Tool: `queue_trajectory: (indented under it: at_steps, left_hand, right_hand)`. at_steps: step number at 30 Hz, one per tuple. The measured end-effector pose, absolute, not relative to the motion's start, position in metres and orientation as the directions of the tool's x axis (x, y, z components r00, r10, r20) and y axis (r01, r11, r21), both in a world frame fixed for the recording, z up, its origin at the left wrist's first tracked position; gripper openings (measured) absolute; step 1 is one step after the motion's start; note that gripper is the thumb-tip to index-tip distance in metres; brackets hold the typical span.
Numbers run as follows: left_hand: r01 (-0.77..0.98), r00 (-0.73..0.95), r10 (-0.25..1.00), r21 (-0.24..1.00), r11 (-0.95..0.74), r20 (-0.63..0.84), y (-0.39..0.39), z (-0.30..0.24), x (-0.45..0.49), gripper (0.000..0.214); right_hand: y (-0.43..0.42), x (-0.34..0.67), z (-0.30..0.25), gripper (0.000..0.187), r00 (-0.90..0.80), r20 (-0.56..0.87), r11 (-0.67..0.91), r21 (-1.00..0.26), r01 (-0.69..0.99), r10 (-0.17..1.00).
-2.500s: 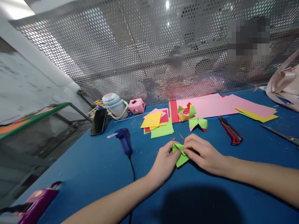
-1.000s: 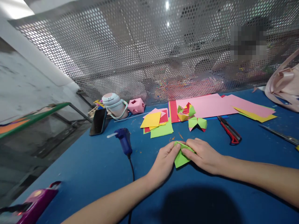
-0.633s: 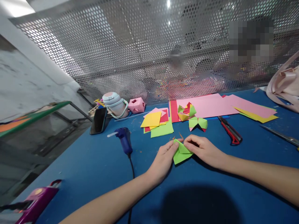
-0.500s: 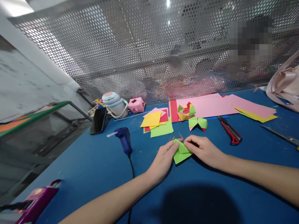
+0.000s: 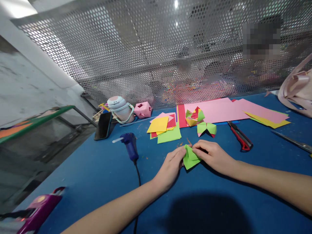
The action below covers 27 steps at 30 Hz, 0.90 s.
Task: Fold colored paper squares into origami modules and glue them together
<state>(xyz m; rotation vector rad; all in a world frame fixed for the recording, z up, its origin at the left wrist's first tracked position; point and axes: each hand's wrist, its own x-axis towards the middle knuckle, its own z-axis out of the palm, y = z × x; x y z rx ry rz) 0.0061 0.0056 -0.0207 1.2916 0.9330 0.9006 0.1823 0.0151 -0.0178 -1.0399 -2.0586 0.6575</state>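
Observation:
Between my two hands is a small folded piece of green paper (image 5: 191, 159), with creases and raised flaps. My left hand (image 5: 172, 165) grips its left edge, fingers closed and partly hidden behind the paper. On the right side, my right hand (image 5: 211, 155) pinches the paper between thumb and fingertips. Just beyond my hands stands a folded green and pink paper piece (image 5: 206, 129). Behind that sits a folded paper model (image 5: 195, 116) in green, yellow and red.
Left of my hands lies a blue glue gun (image 5: 131, 148) with its cord. Coloured paper squares (image 5: 159, 124), pink sheets (image 5: 216, 110), a red utility knife (image 5: 241, 138) and scissors (image 5: 294, 142) lie around. A phone (image 5: 103, 126), a cup (image 5: 120, 110) and a perforated metal screen (image 5: 146, 48) stand beyond.
The left part of the green paper has been turned up and narrowed, and its left edge has shifted slightly right. My left hand's fingers have moved with it; my right hand stays nearly still.

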Motion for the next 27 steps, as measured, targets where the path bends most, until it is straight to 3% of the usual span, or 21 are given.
queue_trajectory:
  at_steps: [7,18,23,27]
  left_hand:
    - [-0.024,0.331,0.941,0.996,0.085,-0.072,0.0049,-0.0204,0.0080,0.027]
    - [0.162,0.299,0.954,0.985,-0.056,0.005,0.0035,-0.0143,0.0064,0.026]
    - [0.141,0.270,0.963,0.989,-0.035,-0.004,0.0023,-0.0136,0.0077,0.026]
    - [0.098,0.302,0.953,0.995,-0.022,-0.009,0.0001,-0.0142,0.0090,0.028]
  right_hand:
    - [0.0153,0.1840,-0.0198,0.016,-0.452,0.428,0.618,-0.616,0.487,0.783]
    - [0.0146,0.1844,-0.0223,0.016,-0.463,0.494,0.676,-0.568,0.469,0.736]
    - [0.0128,0.1831,-0.0229,0.019,-0.450,0.563,0.720,-0.561,0.408,0.693]
    - [0.0131,0.1843,-0.0240,0.024,-0.482,0.625,0.789,-0.480,0.384,0.615]
